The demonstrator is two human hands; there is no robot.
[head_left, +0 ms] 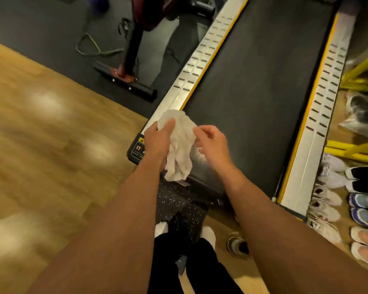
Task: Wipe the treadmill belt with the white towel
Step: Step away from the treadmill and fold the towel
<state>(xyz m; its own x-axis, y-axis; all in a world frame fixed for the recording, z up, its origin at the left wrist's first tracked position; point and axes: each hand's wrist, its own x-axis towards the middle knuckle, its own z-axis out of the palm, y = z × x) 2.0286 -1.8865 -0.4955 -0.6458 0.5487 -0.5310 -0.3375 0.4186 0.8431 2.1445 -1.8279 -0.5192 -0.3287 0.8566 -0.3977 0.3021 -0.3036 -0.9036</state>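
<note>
The black treadmill belt (257, 81) runs away from me between two silver side rails with yellow edging. A crumpled white towel (180, 145) hangs in the air over the belt's near left corner. My left hand (157, 141) grips the towel's upper part, thumb on top. Just to the right, my right hand (212, 143) touches the towel's right edge with its fingertips, fingers curled. The towel's lower end dangles loose above the treadmill's rear edge.
Several pairs of shoes (359, 200) line the floor right of the treadmill, beside yellow metal bars (353, 151). A dark red machine base (125, 79) and a green cable (94, 47) lie on the black mat at left. Wooden floor (40, 134) spreads left. A small can (237, 245) stands near my feet.
</note>
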